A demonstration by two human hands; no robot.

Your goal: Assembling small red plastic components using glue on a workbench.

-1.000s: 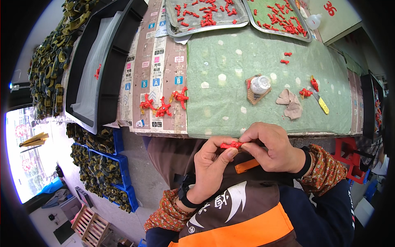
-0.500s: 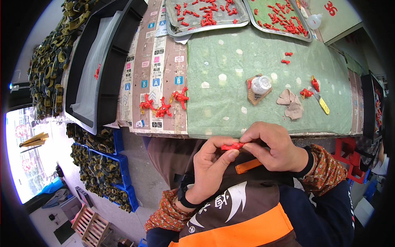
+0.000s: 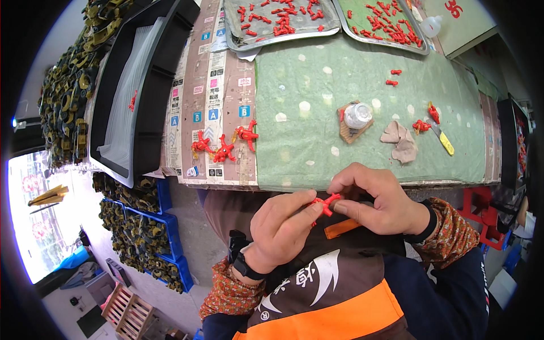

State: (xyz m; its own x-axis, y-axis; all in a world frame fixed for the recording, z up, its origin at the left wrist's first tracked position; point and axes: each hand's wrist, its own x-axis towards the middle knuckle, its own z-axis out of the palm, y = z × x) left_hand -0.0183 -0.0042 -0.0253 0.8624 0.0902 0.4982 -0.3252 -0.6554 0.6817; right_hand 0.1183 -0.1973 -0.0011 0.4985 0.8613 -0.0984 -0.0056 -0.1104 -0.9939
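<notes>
Just beyond the table's near edge, over my lap, I hold a small red plastic toy figure [image 3: 327,206] with limbs sticking out. Thumb and fingers of my left hand [image 3: 283,226] are closed round its lower left part, hiding much of it. My right hand [image 3: 374,204] has thumb and index fingertip at its upper right end. On the paper-covered left part of the table lie three similar red figures [image 3: 224,150]. Two red figure parts [image 3: 421,126] rest at the right beside a yellow-handled knife [image 3: 446,143].
Metal trays [image 3: 283,39] of red parts stand at the back. A clear jar [image 3: 358,115] sits on a cardboard piece, near a crumpled cloth [image 3: 399,141]. At left is a black bin [image 3: 153,96] with a plastic liner; below it, blue crates [image 3: 168,226] hold dark green-and-yellow pieces.
The red piece in my hands has turned, so its limbs now show spread out. My left hand has rolled over with its back upward, and the right fingers have shifted slightly.
</notes>
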